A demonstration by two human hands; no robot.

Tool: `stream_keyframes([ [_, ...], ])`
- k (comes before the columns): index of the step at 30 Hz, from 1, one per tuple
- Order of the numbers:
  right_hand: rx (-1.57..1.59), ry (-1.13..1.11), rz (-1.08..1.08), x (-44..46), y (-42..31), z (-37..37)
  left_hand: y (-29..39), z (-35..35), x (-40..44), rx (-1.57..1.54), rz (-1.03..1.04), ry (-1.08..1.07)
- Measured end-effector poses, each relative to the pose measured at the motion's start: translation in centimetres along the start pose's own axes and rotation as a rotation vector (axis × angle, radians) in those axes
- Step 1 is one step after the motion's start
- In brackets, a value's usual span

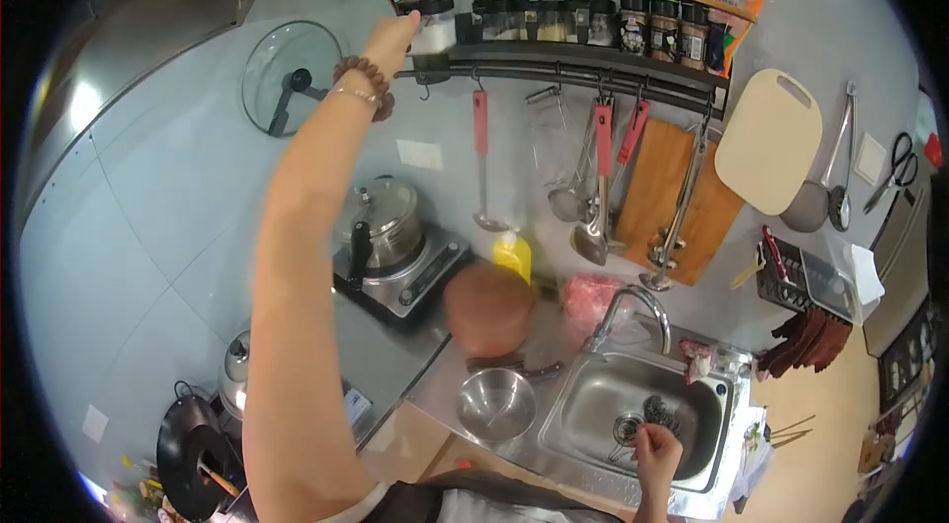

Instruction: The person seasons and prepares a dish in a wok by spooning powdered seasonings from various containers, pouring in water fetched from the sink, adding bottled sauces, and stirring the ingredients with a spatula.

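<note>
My left hand [395,37] is raised to the wall shelf at the top, its fingers closed on a clear jar [435,33] with a black lid and white contents. The jar is at the left end of the shelf, and part of it is hidden by the hand. Low on the right, my right hand [656,448] is over the steel sink [583,429] with its fingers pinched together. A thin wire-like shape shows below the fingertips, near the drain, but I cannot make out whether the hand holds it. A dark scourer [660,412] lies in the sink just behind the fingers.
More spice jars [633,27] line the shelf [583,58], with ladles [593,241] hanging below. A pressure cooker [388,226] sits on a burner at left. A steel pot [496,406] stands beside the sink, near the faucet [647,298]. A frying pan [178,454] is lower left.
</note>
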State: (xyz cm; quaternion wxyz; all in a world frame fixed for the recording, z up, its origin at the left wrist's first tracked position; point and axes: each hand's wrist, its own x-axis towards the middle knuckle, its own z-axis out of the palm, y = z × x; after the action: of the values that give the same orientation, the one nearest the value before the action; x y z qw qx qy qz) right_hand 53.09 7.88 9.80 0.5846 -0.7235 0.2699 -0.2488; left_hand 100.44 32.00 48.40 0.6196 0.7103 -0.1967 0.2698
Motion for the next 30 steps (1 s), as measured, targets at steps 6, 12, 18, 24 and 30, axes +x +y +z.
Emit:
stream_keyframes([
  [6, -0.105, 0.027, -0.102, 1.1, 3.8, 0.3, -1.0, 3.9, 4.4, 0.088, -0.085, 0.066],
  [12, -0.216, 0.070, -0.033, 0.8, 2.8, 0.8, -1.0, 6.4, 4.8, -0.155, -0.126, -0.060],
  [18, -0.157, 0.049, -0.030, 1.1, 2.5, 2.1, -2.7, 6.8, 5.9, 0.467, -0.059, 0.040],
  [24, -0.276, -0.050, -0.183, 1.2, 1.4, 2.5, -5.8, 7.0, 5.1, 0.346, 0.312, 0.258],
  [30, -0.215, -0.132, -0.182, 1.7, 2.0, 4.0, 0.3, 8.0, -1.0, 0.017, 0.031, -0.313],
])
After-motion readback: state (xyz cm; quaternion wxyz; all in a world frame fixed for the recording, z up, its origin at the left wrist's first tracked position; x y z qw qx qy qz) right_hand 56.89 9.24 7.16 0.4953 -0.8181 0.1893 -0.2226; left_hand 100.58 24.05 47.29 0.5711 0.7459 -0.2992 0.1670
